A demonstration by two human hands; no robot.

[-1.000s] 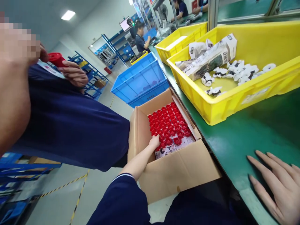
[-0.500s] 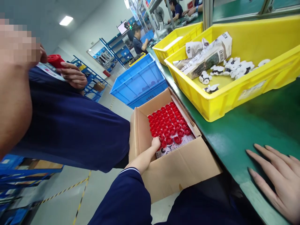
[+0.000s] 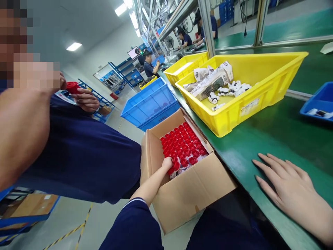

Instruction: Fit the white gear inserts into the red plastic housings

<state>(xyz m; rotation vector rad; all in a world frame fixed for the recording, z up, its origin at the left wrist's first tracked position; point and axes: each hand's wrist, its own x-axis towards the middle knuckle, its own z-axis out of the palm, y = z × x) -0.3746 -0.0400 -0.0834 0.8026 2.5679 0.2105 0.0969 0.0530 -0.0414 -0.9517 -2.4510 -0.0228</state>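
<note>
My left hand (image 3: pixel 167 163) reaches into an open cardboard box (image 3: pixel 192 189) and is closed at the near left end of the rows of red round parts (image 3: pixel 179 140). Its fingers curl over one red round part (image 3: pixel 171 171); the fingertips are partly hidden. The parts stand close together on printed paper, several with a spiral-like top. On the green tabletop (image 3: pixel 239 149), my right hand (image 3: pixel 288 184) lies flat with its fingers spread, holding nothing.
A yellow bin (image 3: pixel 229 118) with newspaper and white-black parts stands on the table. Beyond the box are blue crates (image 3: pixel 151 104); a blue tray (image 3: pixel 318 100) lies at right. At left, close by, a co-worker's hand (image 3: pixel 87 99) holds a red part (image 3: pixel 72 87).
The view has swung to the right, bringing the blue tray into sight. My left hand stays at the same corner of the red parts, and my right hand still rests on the table.
</note>
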